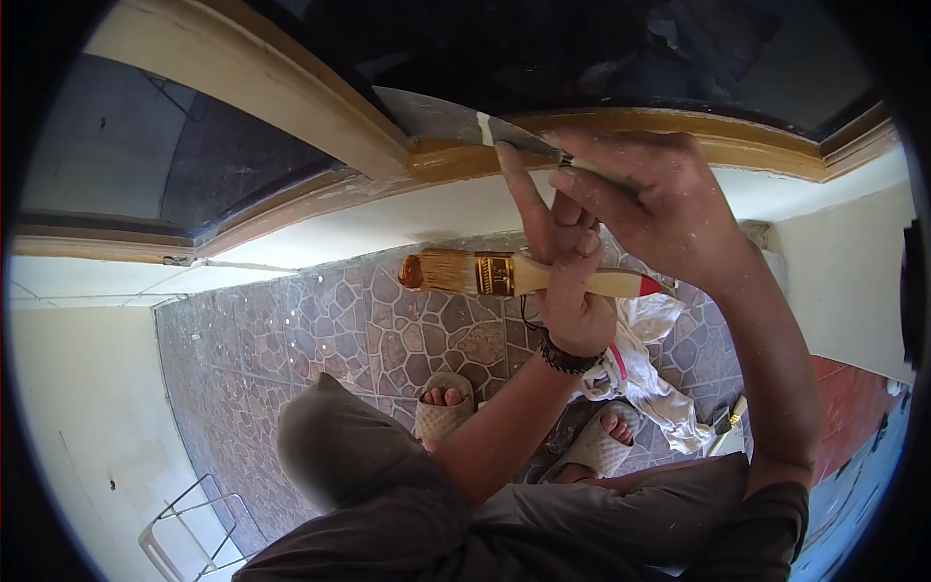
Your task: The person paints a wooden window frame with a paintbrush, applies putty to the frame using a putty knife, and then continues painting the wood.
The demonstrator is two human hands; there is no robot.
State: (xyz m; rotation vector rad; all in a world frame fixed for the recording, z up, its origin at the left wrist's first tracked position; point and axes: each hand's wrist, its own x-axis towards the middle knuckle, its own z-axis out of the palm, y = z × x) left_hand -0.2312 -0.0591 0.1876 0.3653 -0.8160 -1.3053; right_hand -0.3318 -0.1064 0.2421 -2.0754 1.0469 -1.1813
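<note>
Right hand gripping putty knife, filler-smeared blade on wooden frame upper centre, left hand fingers clamping paintbrush, index raised.

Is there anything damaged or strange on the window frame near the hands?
Yes. The window frame looks worn: its paint is uneven and chipped near the corner joint. A white smear sits on the scraper blade held by the right hand. The left hand holds a paintbrush.

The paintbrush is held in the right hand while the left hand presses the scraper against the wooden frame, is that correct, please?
Not quite: the hands are swapped. In the head view, the left hand holds the paintbrush, while the right hand presses the scraper against the wooden frame.
</note>
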